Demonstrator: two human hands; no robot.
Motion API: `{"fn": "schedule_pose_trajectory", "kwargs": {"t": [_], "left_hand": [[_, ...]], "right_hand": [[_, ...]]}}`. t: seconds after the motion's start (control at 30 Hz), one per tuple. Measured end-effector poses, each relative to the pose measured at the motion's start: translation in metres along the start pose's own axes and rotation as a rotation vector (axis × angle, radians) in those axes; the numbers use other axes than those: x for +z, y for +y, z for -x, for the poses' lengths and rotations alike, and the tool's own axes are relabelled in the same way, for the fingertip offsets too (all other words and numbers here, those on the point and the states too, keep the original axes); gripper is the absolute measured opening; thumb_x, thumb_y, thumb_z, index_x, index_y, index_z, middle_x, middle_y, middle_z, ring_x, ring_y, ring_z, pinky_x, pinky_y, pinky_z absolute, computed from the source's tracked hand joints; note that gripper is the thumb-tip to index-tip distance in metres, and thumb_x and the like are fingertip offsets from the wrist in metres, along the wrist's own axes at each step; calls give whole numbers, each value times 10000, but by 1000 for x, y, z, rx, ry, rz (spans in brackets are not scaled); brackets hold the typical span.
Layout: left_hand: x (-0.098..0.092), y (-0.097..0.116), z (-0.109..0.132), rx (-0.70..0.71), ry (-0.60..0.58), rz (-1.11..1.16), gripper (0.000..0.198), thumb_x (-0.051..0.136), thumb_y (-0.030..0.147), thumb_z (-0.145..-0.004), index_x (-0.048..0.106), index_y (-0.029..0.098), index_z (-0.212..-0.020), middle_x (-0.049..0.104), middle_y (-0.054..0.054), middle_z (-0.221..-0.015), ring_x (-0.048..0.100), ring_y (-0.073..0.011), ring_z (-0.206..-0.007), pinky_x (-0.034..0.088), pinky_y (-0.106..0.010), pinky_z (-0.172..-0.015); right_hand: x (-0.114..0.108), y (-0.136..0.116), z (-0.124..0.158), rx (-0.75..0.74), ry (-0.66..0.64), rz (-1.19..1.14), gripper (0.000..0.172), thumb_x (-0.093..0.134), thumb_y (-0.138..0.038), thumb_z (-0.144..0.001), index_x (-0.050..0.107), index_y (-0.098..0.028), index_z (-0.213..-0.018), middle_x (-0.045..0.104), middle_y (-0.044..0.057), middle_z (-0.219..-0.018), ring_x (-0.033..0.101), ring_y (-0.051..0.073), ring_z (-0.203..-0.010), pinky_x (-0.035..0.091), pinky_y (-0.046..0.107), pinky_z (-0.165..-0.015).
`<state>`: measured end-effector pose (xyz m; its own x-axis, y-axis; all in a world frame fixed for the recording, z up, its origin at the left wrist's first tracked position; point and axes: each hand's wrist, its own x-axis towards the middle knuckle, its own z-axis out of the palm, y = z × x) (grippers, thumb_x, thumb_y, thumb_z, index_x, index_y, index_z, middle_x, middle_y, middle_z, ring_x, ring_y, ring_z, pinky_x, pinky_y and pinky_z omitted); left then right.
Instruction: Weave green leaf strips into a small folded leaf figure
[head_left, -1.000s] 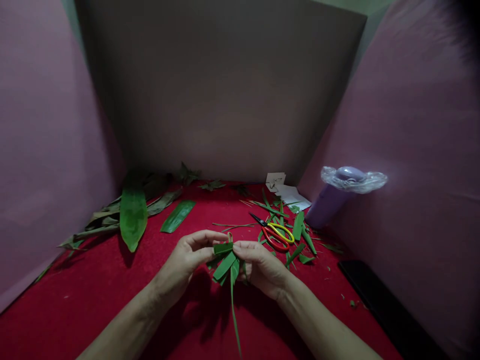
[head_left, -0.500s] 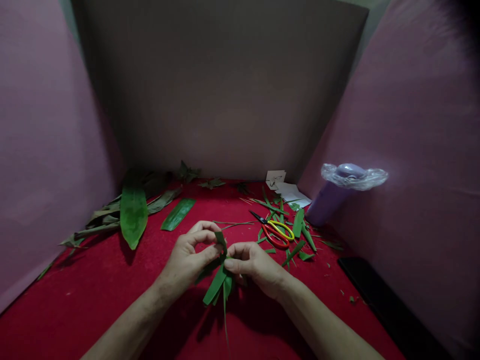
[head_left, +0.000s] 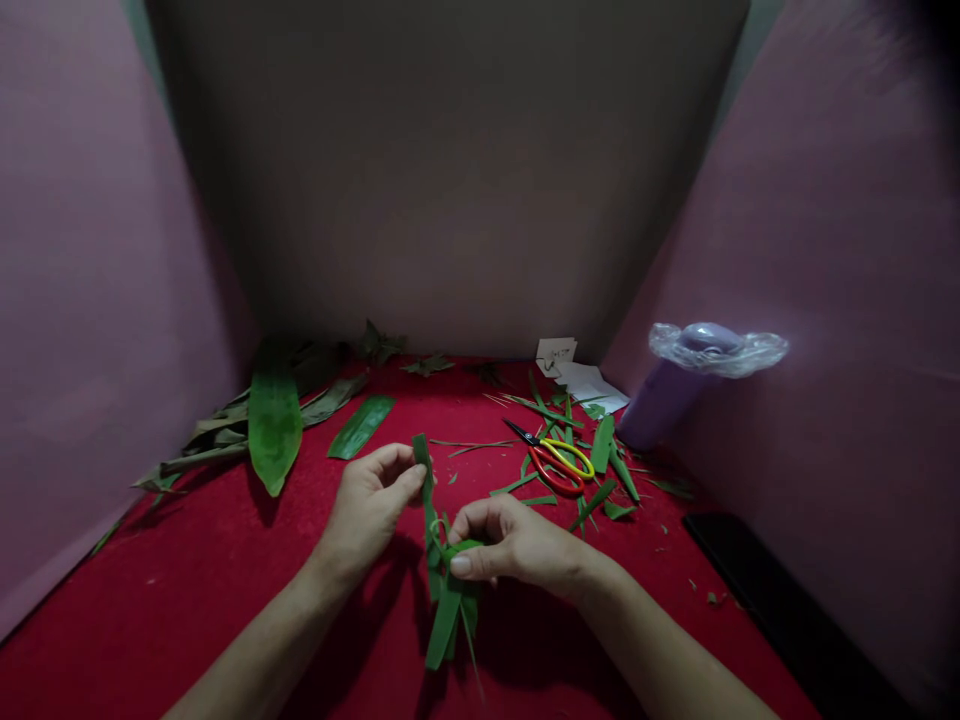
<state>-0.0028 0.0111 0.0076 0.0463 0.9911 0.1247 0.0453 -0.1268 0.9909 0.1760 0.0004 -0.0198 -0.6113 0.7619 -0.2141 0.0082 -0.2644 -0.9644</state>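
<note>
My left hand (head_left: 369, 505) pinches the upper end of a narrow green leaf strip (head_left: 425, 478) between thumb and fingers, holding it upright. My right hand (head_left: 501, 545) is closed on a small folded bundle of green leaf strips (head_left: 450, 590) just below, its loose ends hanging down toward me over the red cloth (head_left: 225, 600). The two hands sit close together at the middle of the cloth, the left slightly higher and farther out.
Red-and-yellow scissors (head_left: 553, 462) lie among cut leaf scraps right of the hands. A broad green leaf (head_left: 274, 425) and dried leaves lie at the left. White paper cards (head_left: 577, 375) and a purple tube with a clear cap (head_left: 686, 375) stand at the back right. Pink panels wall in three sides.
The left hand has drawn one strip up and away from the bundle. The right hand has shifted down toward me with the bundle, whose strips now hang more vertically.
</note>
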Motion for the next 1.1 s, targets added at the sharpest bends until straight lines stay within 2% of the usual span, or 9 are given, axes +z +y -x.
{"fn": "schedule_pose_trajectory", "kwargs": {"t": [0.17, 0.37, 0.5, 0.63, 0.73, 0.87, 1.0, 1.1], "left_hand": [[-5, 1, -6, -35, 118, 10, 91, 630, 164, -659, 585, 167, -580, 539, 63, -463, 474, -87, -434, 395, -196, -477], [-5, 0, -5, -186, 88, 107, 98, 649, 158, -628, 569, 157, -571, 561, 41, -401, 487, -96, -370, 405, -198, -408], [-10, 0, -8, -292, 86, 258, 118, 639, 127, -618, 542, 148, -556, 549, 35, -389, 493, -88, -351, 390, -175, -363], [-17, -3, -13, -376, 126, 419, 109, 599, 68, -639, 558, 125, -555, 567, 18, -451, 508, -64, -368, 408, -147, -366], [-17, -9, -15, -450, 136, 514, 141, 554, 21, -669, 569, 120, -570, 569, 7, -482, 528, -64, -393, 471, -157, -416], [-8, -16, -12, -537, 112, 568, 184, 525, -3, -699, 566, 116, -565, 576, -19, -509, 538, -71, -401, 495, -161, -419], [-2, -17, -8, -539, 99, 533, 170, 549, 2, -685, 559, 110, -554, 583, -40, -529, 554, -90, -421, 503, -184, -442], [-3, -13, -8, -454, 142, 436, 29, 614, 87, -686, 595, 100, -668, 631, -74, -630, 579, -121, -474, 475, -205, -428]], "right_hand": [[-9, -9, 7, -57, 4, -42, 283, 770, -322, -611, 596, -143, -744, 541, -41, -588, 429, 57, -479, 330, 185, -458], [-15, -17, 13, -153, 77, -79, 229, 753, -288, -642, 587, -144, -706, 530, -34, -633, 444, 71, -545, 320, 201, -523], [-18, -26, 19, -217, 56, -108, 201, 744, -267, -639, 591, -149, -692, 610, 37, -893, 525, 130, -741, 372, 247, -652], [-21, -29, 22, -301, 21, -122, 125, 703, -243, -668, 626, -148, -694, 585, 94, -1119, 557, 172, -840, 393, 310, -759], [-16, -25, 20, -335, 20, -123, 74, 701, -196, -661, 644, -158, -691, 538, 99, -1218, 563, 195, -912, 410, 318, -764], [-3, -19, 15, -306, -57, -163, 90, 728, -179, -639, 662, -160, -697, 493, 99, -1291, 594, 195, -904, 439, 325, -761], [5, -16, 11, -339, -80, -238, 114, 748, -205, -636, 654, -157, -680, 558, 111, -1234, 544, 261, -1088, 399, 403, -903], [2, -14, 10, -348, -36, -349, 133, 751, -192, -636, 659, -161, -728, 592, 114, -1192, 524, 278, -1131, 372, 435, -948]]}}
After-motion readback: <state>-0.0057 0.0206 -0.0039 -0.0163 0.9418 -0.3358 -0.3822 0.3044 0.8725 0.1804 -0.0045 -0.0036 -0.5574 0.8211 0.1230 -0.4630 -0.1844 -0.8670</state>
